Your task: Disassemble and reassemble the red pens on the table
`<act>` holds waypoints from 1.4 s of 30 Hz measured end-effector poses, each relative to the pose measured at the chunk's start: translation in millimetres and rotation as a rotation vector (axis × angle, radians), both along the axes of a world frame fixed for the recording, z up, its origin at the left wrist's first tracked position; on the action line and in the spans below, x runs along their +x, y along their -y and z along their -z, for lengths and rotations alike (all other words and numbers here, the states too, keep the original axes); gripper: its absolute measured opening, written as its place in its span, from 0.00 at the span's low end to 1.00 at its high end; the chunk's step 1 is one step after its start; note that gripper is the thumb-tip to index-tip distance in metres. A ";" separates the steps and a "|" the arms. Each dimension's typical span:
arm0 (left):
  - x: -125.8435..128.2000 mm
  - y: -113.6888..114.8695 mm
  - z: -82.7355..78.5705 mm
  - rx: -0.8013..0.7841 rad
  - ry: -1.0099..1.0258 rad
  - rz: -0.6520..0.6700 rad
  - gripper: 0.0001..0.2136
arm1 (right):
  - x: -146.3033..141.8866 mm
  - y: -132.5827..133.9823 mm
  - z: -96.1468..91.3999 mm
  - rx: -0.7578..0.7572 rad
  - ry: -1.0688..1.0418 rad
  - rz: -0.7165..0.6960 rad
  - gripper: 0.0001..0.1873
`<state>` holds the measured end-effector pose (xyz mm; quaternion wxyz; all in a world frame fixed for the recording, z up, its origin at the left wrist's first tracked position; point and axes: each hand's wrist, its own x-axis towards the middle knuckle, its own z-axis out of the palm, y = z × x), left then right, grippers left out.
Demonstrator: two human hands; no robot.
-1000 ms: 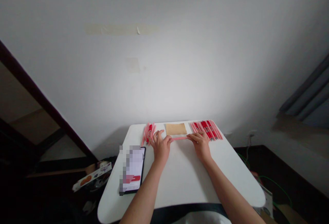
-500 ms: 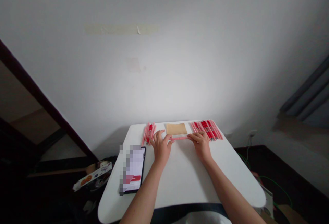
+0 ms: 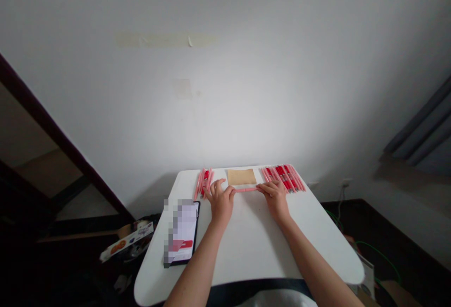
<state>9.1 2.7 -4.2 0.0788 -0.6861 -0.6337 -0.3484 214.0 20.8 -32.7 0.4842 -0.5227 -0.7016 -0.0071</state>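
A pink pen point(image 3: 245, 189) is held at both ends by the left hand point(image 3: 221, 202) and right hand point(image 3: 275, 200), near the brown paper point(image 3: 242, 177). If pinched too loosely, it could be dropped.

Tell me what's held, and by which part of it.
A pink pen, by its two ends: left grip on one, right grip on the other.

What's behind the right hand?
A row of pens, far ends in view, on the table. The right hand covers the near ends of the leftmost ones and the right end of the held pen.
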 end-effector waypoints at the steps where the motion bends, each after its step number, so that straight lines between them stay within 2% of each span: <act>1: 0.1 -0.1 0.3 -0.002 0.001 0.001 0.06 | 0.0 0.1 -0.2 -0.001 0.001 -0.001 0.13; 6: -0.5 -0.2 -1.2 -0.009 0.023 0.014 0.07 | 0.4 0.0 0.1 -0.001 -0.005 0.003 0.13; 10: -2.3 0.0 -3.3 0.005 0.049 0.052 0.12 | 1.1 -0.9 1.0 -0.003 -0.014 0.005 0.13; 16: -2.2 0.4 -3.6 0.006 0.040 0.062 0.05 | 1.1 -1.2 1.3 -0.009 -0.017 -0.004 0.14; 28: -0.6 0.4 -3.4 -0.026 0.008 0.032 0.06 | 1.2 0.0 -1.0 0.020 -0.025 -0.011 0.14; 33: -1.9 -1.4 -1.2 0.005 0.043 0.070 0.13 | 2.4 -2.1 2.7 0.010 -0.035 -0.006 0.14; 38: -1.4 0.5 -2.5 -0.008 0.035 0.075 0.06 | 2.8 -3.4 4.9 0.011 -0.027 -0.002 0.13; 42: -0.7 1.2 -3.8 0.000 0.039 0.078 0.06 | 2.4 -2.6 3.4 0.013 -0.026 0.000 0.13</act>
